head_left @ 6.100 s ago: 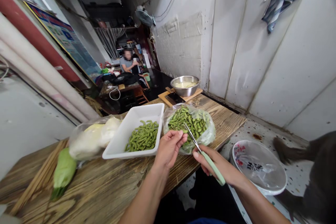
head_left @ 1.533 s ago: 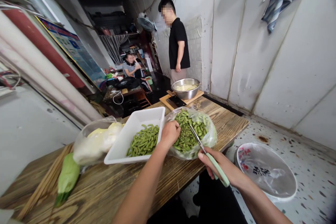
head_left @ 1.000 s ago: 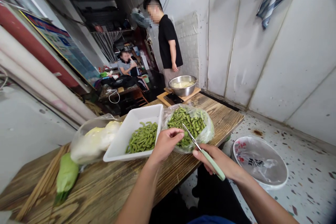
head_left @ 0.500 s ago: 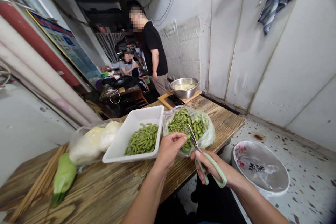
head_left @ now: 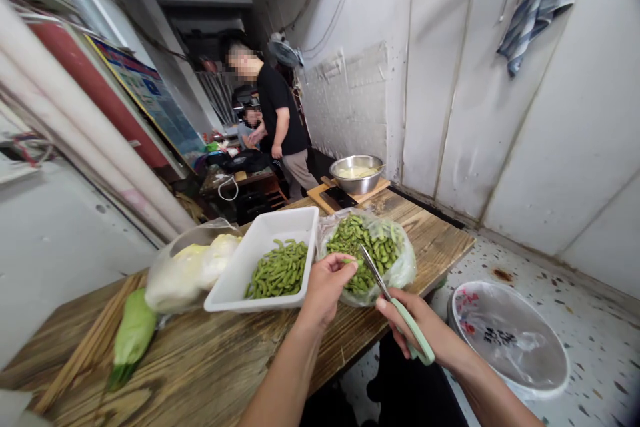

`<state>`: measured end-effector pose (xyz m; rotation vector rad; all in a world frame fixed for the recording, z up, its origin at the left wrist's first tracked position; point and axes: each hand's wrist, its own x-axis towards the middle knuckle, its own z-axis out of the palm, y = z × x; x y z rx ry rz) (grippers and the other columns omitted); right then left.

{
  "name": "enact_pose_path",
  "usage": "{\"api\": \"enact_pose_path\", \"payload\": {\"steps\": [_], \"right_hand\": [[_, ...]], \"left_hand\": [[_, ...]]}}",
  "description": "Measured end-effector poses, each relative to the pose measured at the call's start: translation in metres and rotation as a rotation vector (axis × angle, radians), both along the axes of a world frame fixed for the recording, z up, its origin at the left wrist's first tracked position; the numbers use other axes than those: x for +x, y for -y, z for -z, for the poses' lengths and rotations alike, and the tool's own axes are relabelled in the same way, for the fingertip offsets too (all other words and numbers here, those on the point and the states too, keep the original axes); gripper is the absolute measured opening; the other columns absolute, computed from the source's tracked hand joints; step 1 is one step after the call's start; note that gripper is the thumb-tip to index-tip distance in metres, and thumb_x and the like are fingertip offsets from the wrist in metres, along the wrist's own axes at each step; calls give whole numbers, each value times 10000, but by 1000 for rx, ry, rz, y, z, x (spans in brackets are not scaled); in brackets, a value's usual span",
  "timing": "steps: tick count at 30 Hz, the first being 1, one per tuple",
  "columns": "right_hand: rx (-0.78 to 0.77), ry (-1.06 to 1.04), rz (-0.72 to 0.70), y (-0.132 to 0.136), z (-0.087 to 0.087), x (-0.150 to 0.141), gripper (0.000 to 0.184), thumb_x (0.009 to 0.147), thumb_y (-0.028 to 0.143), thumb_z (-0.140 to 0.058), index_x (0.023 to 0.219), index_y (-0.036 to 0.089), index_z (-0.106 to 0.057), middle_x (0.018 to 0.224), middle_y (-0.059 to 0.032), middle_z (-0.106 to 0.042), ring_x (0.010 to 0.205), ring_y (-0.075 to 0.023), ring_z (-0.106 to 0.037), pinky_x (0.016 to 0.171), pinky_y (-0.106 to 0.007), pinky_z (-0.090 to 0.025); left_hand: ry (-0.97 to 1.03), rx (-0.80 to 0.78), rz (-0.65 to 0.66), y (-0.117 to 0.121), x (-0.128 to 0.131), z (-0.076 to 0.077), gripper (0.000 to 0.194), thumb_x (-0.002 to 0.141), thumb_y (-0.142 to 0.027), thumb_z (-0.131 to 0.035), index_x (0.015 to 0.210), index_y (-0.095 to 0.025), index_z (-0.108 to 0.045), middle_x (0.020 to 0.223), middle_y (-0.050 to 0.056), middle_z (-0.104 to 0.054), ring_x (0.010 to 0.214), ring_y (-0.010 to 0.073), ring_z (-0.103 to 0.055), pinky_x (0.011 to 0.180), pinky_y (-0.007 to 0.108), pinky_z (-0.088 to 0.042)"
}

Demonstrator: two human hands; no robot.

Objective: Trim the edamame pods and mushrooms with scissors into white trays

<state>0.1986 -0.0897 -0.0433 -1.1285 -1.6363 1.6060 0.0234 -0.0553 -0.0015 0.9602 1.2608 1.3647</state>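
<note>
My left hand [head_left: 327, 283] pinches a green edamame pod [head_left: 352, 261], mostly covered by the fingers, over the near edge of a clear plastic bag [head_left: 407, 267]. The bag is full of edamame pods [head_left: 370, 240]. In my right hand [head_left: 413, 323] are scissors [head_left: 413, 330] with pale green handles, fingers wrapped through the loops. Their blades look closed and point up and left, just right of the pinched pod. Left of the bag stands a white plastic tray [head_left: 235, 280], holding a heap of edamame pods [head_left: 280, 270].
On the wooden table [head_left: 215, 360] lie a zucchini [head_left: 133, 333], wooden sticks [head_left: 85, 360] and a bag of pale vegetables [head_left: 195, 270]. A metal bowl [head_left: 357, 173] and a cleaver [head_left: 337, 197] rest on a board behind. A lined bucket [head_left: 510, 340] stands right; two people are beyond.
The scissor blades have gone from apart to together and now sit a little away from the pod. The view has shifted slightly left. The standing person has moved left, arm reaching out.
</note>
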Motion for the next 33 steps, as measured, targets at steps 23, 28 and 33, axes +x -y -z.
{"api": "enact_pose_path", "payload": {"steps": [23, 28, 33], "right_hand": [[192, 162, -114, 0, -20, 3, 540, 947, 691, -403, 909, 177, -563, 588, 30, -519, 518, -118, -503, 509, -217, -420], [240, 199, -112, 0, -24, 3, 487, 965, 632, -429, 953, 173, -590, 593, 28, -519, 504, -111, -502, 484, -201, -420], [161, 234, -87, -4, -5, 4, 538, 920, 699, -443, 914, 175, -566, 527, 58, -475, 396, -92, -464, 398, -189, -397]], "left_hand": [[-328, 30, 211, 17, -11, 3, 378, 795, -514, -643, 661, -161, -649, 447, -36, -515, 408, 85, -399, 450, 220, -306], [-441, 65, 272, 22, -9, -2, 355, 837, -450, -564, 601, -186, -588, 423, -48, -484, 406, 92, -400, 483, 232, -327], [-411, 2, 322, 16, -2, 3, 335, 810, -441, -537, 577, -201, -561, 416, -45, -468, 381, 98, -381, 460, 238, -308]]}}
